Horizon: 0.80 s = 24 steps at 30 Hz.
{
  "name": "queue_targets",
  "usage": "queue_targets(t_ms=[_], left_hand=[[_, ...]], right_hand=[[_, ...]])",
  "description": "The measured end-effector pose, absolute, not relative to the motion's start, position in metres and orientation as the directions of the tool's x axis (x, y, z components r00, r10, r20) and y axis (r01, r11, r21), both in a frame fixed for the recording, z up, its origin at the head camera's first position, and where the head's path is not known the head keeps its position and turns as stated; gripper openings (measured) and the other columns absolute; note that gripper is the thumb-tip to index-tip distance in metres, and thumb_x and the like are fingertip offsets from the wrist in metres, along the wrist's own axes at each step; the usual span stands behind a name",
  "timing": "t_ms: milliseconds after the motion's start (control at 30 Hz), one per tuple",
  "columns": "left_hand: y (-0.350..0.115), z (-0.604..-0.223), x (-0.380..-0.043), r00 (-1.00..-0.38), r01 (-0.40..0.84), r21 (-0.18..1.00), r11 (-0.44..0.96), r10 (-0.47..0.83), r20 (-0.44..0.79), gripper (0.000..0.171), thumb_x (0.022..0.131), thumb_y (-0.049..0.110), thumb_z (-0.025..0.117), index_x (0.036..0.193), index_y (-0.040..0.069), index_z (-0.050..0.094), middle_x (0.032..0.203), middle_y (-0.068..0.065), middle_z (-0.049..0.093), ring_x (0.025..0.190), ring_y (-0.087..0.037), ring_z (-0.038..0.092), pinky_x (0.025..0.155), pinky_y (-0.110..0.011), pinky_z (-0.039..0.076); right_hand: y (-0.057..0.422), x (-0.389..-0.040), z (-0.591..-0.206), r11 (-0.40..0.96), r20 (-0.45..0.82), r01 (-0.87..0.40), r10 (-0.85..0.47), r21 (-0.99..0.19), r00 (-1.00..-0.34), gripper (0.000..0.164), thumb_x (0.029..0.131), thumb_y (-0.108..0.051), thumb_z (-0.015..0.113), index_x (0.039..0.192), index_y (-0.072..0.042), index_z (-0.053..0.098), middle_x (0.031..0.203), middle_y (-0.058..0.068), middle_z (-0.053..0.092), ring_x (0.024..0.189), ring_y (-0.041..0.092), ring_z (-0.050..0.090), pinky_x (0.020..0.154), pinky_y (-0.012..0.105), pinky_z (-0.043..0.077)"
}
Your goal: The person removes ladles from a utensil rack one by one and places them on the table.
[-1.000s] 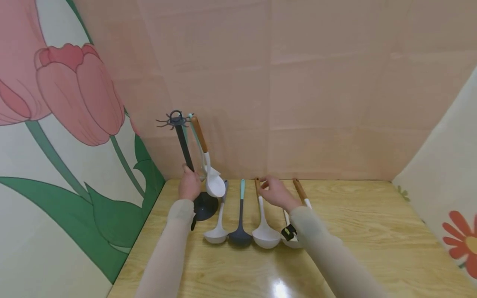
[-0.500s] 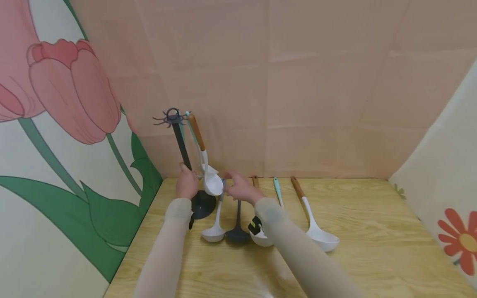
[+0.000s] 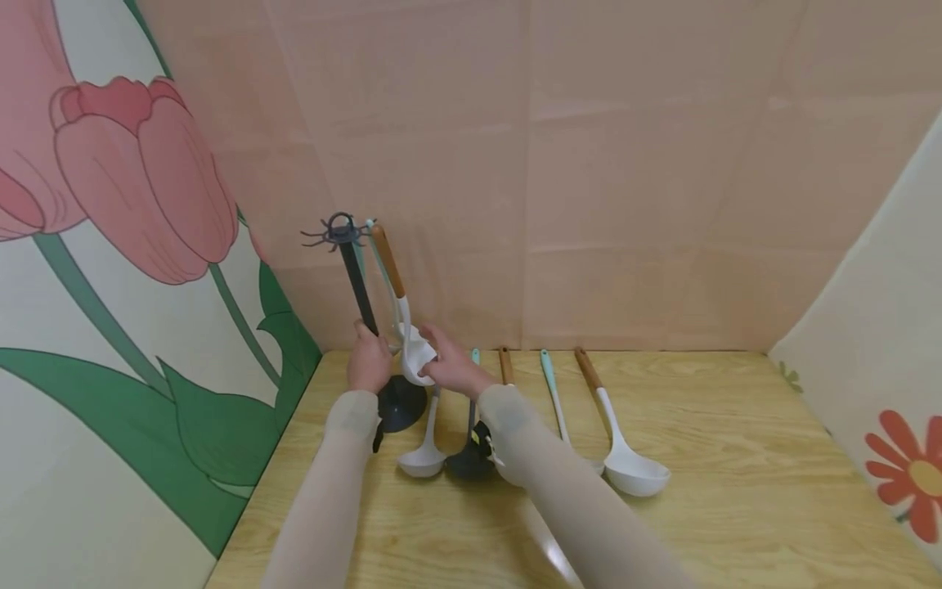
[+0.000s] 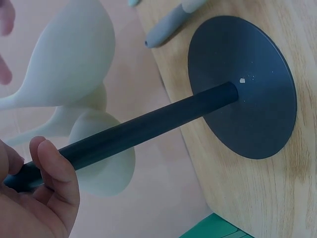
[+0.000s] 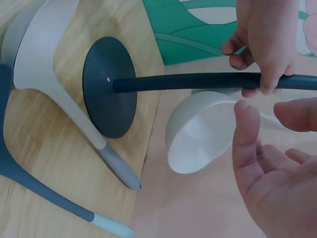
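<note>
My left hand [image 3: 368,364] grips the pole of a black utensil stand [image 3: 358,282], which has a ring of hooks on top and a round base [image 4: 247,124] on the table. A white ladle with a wooden handle [image 3: 388,262] hangs from the hooks, with more pale utensils behind it, partly hidden. My right hand [image 3: 458,368] is at the bowl of this hanging ladle. In the right wrist view its thumb and fingers are spread beside the white ladle bowl [image 5: 198,134], with no clear grip on it.
On the wooden table [image 3: 736,458] lie a grey ladle [image 3: 422,460], a dark ladle [image 3: 468,465], a mint-handled utensil [image 3: 549,378] and a white ladle [image 3: 636,474]. Another wooden handle [image 3: 506,366] shows behind my right sleeve. A pink-draped wall [image 3: 662,204] stands behind.
My right hand has moved left, from over the ladles lying on the table to the bowl of the hanging ladle. The left hand keeps its grip on the stand's pole.
</note>
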<state>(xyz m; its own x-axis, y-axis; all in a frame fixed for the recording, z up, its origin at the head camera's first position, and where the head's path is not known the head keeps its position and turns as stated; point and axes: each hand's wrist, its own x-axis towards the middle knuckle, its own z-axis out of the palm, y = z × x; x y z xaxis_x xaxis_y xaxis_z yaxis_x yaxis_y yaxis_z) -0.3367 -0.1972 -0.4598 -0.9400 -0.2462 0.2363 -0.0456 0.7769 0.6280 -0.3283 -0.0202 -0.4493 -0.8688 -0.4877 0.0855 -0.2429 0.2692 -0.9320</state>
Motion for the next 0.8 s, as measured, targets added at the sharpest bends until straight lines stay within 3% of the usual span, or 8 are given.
queue_targets(t_ms=[300,467,800], left_hand=[[-0.199,-0.464,-0.343,-0.933,-0.024,0.630,0.776,-0.244,0.265,0.051,0.105,0.017,0.041,0.144,-0.008,0.020,0.093,-0.029,0.066,0.083,-0.045,0.067,0.072,-0.056,0.051],[-0.198,-0.466,-0.345,-0.935,-0.030,0.628,0.778,-0.244,0.257,0.051,0.106,0.017,0.042,0.145,-0.007,0.020,0.092,-0.028,0.066,0.083,-0.045,0.067,0.071,-0.055,0.051],[-0.200,-0.465,-0.342,-0.929,-0.019,0.616,0.788,-0.241,0.280,0.053,0.105,0.016,0.043,0.145,-0.010,0.019,0.093,-0.032,0.066,0.083,-0.047,0.067,0.071,-0.057,0.051]], right_hand=[[-0.029,-0.324,-0.447,0.168,0.068,-0.188,-0.543,-0.968,-0.837,0.081,0.090,0.011,0.050,0.159,-0.012,0.015,0.163,0.013,0.025,0.103,0.043,0.062,0.057,0.027,0.049],[-0.029,-0.326,-0.447,0.184,0.058,-0.185,-0.541,-0.965,-0.839,0.080,0.092,0.008,0.050,0.160,-0.014,0.014,0.165,0.010,0.021,0.107,0.035,0.063,0.062,0.029,0.051],[-0.032,-0.326,-0.446,0.171,0.071,-0.198,-0.559,-0.965,-0.826,0.082,0.092,0.008,0.053,0.160,-0.017,0.015,0.157,0.013,0.035,0.096,0.041,0.062,0.068,0.037,0.054]])
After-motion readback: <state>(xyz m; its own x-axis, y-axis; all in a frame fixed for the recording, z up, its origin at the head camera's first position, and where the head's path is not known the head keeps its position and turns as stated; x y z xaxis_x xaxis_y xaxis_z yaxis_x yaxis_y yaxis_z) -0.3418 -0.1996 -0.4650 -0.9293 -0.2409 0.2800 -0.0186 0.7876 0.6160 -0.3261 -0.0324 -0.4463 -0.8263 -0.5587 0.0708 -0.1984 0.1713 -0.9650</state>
